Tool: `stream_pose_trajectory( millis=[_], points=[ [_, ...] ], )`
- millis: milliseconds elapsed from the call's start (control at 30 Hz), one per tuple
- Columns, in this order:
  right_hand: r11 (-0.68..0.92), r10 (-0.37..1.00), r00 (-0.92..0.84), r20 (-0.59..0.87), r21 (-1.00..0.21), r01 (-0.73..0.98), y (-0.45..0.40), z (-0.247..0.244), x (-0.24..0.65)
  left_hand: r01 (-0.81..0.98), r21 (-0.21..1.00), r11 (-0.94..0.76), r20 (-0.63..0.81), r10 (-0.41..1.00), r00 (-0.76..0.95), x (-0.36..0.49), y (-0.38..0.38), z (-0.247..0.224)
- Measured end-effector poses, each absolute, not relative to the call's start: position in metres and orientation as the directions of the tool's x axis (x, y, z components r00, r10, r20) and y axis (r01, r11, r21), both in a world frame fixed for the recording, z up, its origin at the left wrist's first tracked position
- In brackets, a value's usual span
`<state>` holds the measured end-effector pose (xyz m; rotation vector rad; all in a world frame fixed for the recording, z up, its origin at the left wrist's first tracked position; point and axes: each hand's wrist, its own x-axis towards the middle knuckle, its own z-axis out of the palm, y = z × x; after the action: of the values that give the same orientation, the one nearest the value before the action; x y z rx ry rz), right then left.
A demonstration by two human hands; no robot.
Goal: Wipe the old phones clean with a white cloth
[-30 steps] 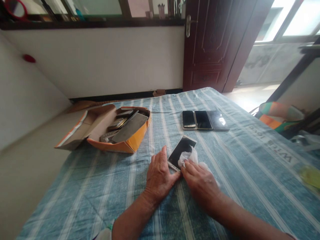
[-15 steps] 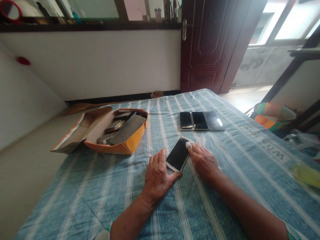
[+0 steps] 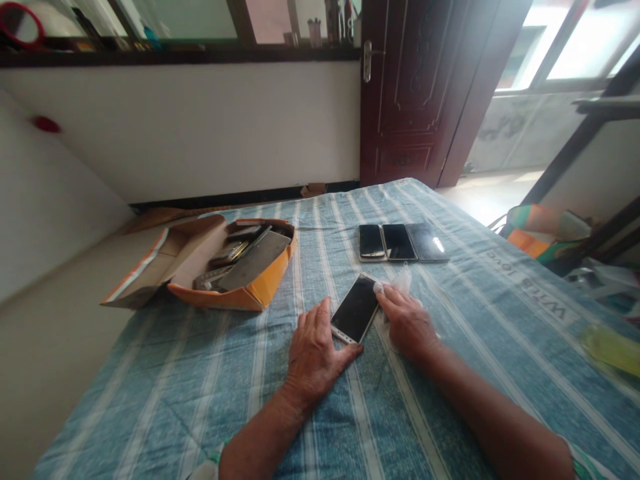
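Observation:
A white-framed smartphone (image 3: 355, 309) with a dark screen lies face up and slanted on the striped cloth. My left hand (image 3: 316, 347) steadies it, fingers along the left edge and thumb against the bottom edge. At the phone's upper right edge, my right hand (image 3: 407, 321) pinches a crumpled white tissue (image 3: 401, 277). Part of the tissue is hidden under the fingers and palm. Beyond the hands, three more devices rest side by side: a small phone (image 3: 371, 241), a second phone (image 3: 399, 241) and a larger grey, glossy one (image 3: 427, 241).
Left of my hands stands an open orange cardboard box (image 3: 273, 283), holding several old phones, its lid (image 3: 150, 263) folded out. A blue striped cloth (image 3: 200, 393) covers the table. A dark red door (image 3: 410, 87) is behind. Something yellow (image 3: 613, 350) lies at the right.
The tissue under my right fingertips has shifted very slightly at the phone's upper right edge. My left hand and the phone stay almost where they were.

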<state>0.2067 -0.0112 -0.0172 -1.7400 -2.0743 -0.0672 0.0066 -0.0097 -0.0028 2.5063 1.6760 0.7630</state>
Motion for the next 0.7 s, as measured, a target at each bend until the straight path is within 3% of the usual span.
stream_pose_trajectory(
  millis=[233,467,567,700],
  points=[
    [0.397,0.858,-0.281,0.43,-0.209,0.894,-0.016,-0.016,0.194,0.861,0.259,-0.438,0.4,0.86,0.317,0.006,-0.009,-0.006],
    [0.661,0.728,-0.529,0.437,-0.244,0.709,-0.026,-0.009,0.172,0.861,0.217,-0.46,0.432,0.836,0.338,0.005,-0.006,-0.01],
    [0.614,0.764,-0.486,0.425,-0.244,0.751,-0.019,-0.012,0.18,0.865,0.234,-0.444,0.419,0.849,0.322,0.005,-0.007,-0.008],
    [0.302,0.908,-0.181,0.378,-0.291,0.908,-0.003,-0.015,0.209,0.865,0.277,-0.419,0.327,0.887,0.326,0.005,-0.008,0.005]
  ],
)
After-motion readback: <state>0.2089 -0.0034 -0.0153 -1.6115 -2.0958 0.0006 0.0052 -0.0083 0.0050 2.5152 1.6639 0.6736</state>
